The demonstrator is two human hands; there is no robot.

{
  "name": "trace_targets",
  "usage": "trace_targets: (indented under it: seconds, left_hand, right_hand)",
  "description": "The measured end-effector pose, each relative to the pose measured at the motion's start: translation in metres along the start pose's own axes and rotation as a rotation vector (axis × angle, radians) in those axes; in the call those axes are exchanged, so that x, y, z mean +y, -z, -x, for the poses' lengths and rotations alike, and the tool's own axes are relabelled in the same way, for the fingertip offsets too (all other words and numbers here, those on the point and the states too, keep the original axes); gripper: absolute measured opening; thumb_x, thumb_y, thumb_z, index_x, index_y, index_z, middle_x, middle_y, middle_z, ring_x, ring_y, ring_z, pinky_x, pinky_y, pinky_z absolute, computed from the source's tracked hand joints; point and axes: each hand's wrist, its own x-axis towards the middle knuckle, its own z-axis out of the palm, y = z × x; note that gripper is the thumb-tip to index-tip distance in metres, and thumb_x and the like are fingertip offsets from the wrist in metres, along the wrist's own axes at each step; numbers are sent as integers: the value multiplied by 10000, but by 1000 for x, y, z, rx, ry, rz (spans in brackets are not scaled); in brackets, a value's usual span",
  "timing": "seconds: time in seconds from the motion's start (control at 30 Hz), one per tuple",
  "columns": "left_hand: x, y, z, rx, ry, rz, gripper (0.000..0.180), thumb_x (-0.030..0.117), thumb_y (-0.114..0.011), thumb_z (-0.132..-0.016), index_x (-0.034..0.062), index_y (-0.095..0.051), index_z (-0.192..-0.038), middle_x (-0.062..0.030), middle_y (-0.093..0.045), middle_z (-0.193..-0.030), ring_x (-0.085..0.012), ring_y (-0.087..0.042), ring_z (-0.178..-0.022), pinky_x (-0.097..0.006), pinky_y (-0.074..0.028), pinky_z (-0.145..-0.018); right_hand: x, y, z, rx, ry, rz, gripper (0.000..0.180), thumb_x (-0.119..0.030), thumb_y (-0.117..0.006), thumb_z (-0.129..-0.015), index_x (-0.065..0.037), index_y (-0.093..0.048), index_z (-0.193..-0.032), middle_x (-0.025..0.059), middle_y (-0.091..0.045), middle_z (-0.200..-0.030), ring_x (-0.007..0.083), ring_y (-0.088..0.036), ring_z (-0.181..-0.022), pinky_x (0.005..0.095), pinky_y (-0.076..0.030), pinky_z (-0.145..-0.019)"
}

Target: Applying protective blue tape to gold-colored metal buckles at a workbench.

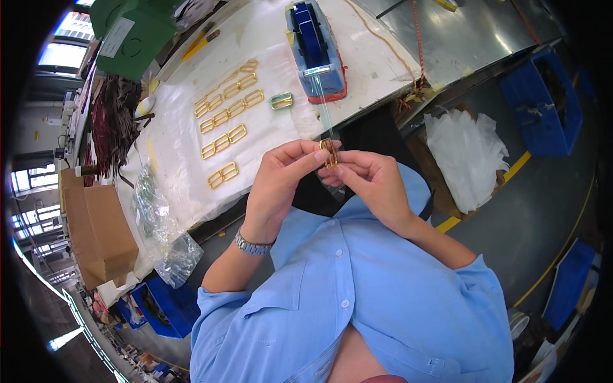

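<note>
A small gold slide buckle (329, 153) is upright between my hands, just off the table's front edge. My left hand (282, 171), with a metal watch on its wrist, pinches it from the left. From the right, the fingertips of my right hand (373, 184) close on its lower part. A strip of clear tape (324, 112) stretches from the blue tape dispenser (314, 54) down to the buckle. Rows of gold slide buckles (223, 143) lie on the white table at the left. Nearer the dispenser lies one buckle wrapped in greenish film (281, 101).
Yellow-handled tools (201, 45) lie at the back, beside a green box (134, 35). Crumpled clear plastic bags (169, 249) and a brown carton (99, 230) are at the left. On the right, white plastic sheeting (463, 156) fills a carton, near a blue bin (543, 105).
</note>
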Motion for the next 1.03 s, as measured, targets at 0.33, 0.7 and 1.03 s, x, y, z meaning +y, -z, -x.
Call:
trace_targets:
  seconds: [0.33, 0.7, 1.03]
  left_hand:
    - [-4, 9, -9, -15, 48, -106, 207, 125, -741, -1049, -35, -756, -1181, -142, -787, -1249, -160, -728, -1101, -327, -571, -1010]
    - [-8, 7, -9, -32, 26, -75, 173, 116, -745, -1044, -33, -776, -1127, -141, -797, -1224, -147, -717, -1075, -315, -559, -996]
    - [-12, -4, -2, 59, -50, -14, 274, 183, -741, -1064, -30, -741, -1236, -109, -790, -1259, -158, -736, -1091, -335, -567, -1074]
  right_hand:
    - [-4, 11, -6, -108, -235, -471, 325, -194, -585, -1143, 71, -689, -1299, 228, -801, -1131, 283, -811, -1001, 385, -658, -942]
    - [16, 14, -8, -140, -375, -640, 312, -270, -583, -1157, 3, -719, -1221, 139, -808, -1056, 231, -803, -931, 394, -661, -921]
    - [18, 16, -5, -169, -364, -631, 332, -329, -609, -1142, -20, -721, -1192, 100, -802, -1013, 226, -792, -896, 391, -654, -923]
